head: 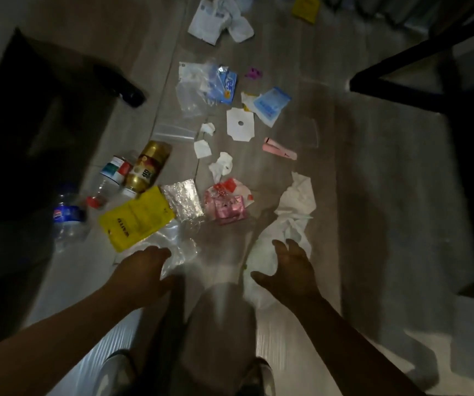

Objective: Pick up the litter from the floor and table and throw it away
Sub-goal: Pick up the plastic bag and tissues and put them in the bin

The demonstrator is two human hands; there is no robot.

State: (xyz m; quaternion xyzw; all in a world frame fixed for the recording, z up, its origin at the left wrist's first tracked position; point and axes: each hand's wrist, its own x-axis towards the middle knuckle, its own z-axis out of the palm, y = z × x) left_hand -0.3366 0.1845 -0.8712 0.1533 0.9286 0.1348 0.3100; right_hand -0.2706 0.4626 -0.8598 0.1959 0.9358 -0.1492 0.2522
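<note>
Litter lies strewn over the dim floor. My left hand (pixel 141 268) reaches down over a clear plastic bag (pixel 177 247), fingers loosely bent, touching or just above it. My right hand (pixel 290 264) is spread over a crumpled white tissue (pixel 293 212), holding nothing. Near the left hand lie a yellow packet (pixel 136 217), a crinkled foil wrapper (pixel 183 200) and a pink wrapper (pixel 226 205). A gold bottle (pixel 147 167), a clear bottle with a red cap (pixel 110 178) and a Pepsi bottle (pixel 68 218) lie at the left.
Farther off lie clear bags (pixel 198 87), a blue pouch (pixel 271 105), a white card with a hole (pixel 240 124), a pink box (pixel 280 148), small tissues and a white bag (pixel 218 20). Dark furniture (pixel 30 124) stands left, a black chair frame (pixel 418 78) right.
</note>
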